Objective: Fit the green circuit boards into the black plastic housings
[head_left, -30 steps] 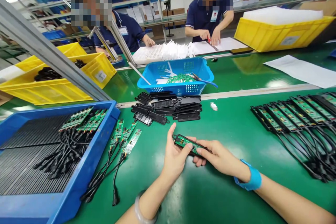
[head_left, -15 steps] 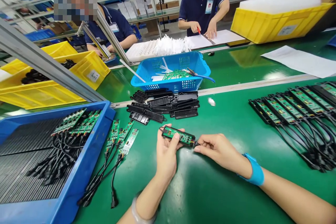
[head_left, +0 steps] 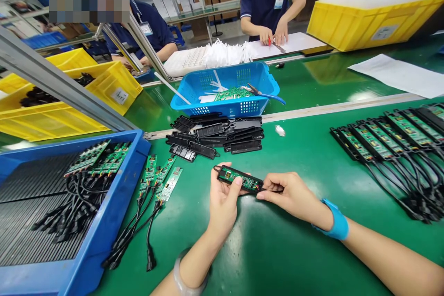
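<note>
My left hand grips a narrow black housing with a green circuit board in it, thumb pressed on its top. My right hand pinches the housing's right end, where a black cable comes out. Both hands hover just above the green table. A pile of empty black housings lies right behind them. Loose green boards with black cables lie to the left of my left hand.
A blue tray at the left holds more boards and cables. A row of finished housings with cables lies at the right. A blue basket and yellow bins stand behind. Two people work across the belt.
The housing went from resting low in both hands to being lifted and turned level. My right hand slid from under it to its right end at the cable.
</note>
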Action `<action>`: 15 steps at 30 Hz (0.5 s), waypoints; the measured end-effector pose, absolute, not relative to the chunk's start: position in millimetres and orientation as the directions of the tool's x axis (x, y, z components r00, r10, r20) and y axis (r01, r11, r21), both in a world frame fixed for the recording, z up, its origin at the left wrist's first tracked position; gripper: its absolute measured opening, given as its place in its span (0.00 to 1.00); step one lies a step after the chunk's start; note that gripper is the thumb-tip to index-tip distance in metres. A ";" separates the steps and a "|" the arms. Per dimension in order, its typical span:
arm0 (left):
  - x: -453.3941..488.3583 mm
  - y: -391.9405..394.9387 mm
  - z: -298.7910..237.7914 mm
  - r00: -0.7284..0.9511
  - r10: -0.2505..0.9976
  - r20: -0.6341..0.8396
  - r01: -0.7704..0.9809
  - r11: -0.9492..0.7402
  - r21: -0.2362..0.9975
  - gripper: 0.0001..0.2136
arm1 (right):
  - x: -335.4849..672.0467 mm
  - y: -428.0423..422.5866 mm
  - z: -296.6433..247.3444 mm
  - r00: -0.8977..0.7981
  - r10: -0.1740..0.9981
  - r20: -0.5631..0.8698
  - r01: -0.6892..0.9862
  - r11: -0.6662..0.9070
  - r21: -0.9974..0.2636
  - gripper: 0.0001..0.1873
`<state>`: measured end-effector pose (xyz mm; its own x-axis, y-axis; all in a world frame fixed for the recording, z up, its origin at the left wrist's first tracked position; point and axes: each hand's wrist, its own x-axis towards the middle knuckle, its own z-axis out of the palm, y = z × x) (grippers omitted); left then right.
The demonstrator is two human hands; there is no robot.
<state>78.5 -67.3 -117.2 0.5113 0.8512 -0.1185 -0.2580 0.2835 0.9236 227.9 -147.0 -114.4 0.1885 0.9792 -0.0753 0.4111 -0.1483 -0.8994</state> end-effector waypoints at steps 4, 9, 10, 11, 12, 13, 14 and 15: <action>77.7 -69.2 -114.5 0.506 0.858 -0.082 -0.246 0.235 0.940 0.18 | 229.2 -146.1 -113.6 0.136 0.983 -0.126 0.335 -0.165 -0.928 0.11; 76.8 -73.3 -111.6 0.529 0.848 -0.023 -0.225 0.167 0.960 0.16 | 229.4 -147.5 -108.6 0.073 0.990 -0.121 0.401 -0.141 -0.905 0.13; 76.6 -73.1 -111.3 0.531 0.847 -0.028 -0.230 0.176 0.957 0.17 | 228.8 -148.1 -107.3 0.085 0.989 -0.123 0.412 -0.148 -0.899 0.14; 76.4 -72.4 -111.1 0.535 0.844 -0.044 -0.238 0.201 0.950 0.17 | 227.9 -148.8 -105.9 0.089 0.988 -0.127 0.420 -0.153 -0.895 0.14; 76.2 -71.2 -111.1 0.544 0.835 -0.076 -0.243 0.243 0.939 0.18 | 227.0 -149.6 -104.4 0.075 0.989 -0.131 0.425 -0.151 -0.893 0.15; 75.8 -69.6 -111.2 0.561 0.819 -0.122 -0.239 0.301 0.923 0.19 | 226.0 -150.5 -102.9 0.039 0.990 -0.133 0.428 -0.137 -0.893 0.16; 75.3 -68.0 -111.5 0.586 0.790 -0.179 -0.220 0.369 0.903 0.20 | 225.1 -151.4 -101.5 -0.011 0.992 -0.127 0.431 -0.110 -0.896 0.16; 74.8 -66.4 -111.9 0.618 0.749 -0.238 -0.185 0.433 0.882 0.20 | 224.2 -152.4 -100.5 -0.064 0.992 -0.107 0.438 -0.068 -0.896 0.17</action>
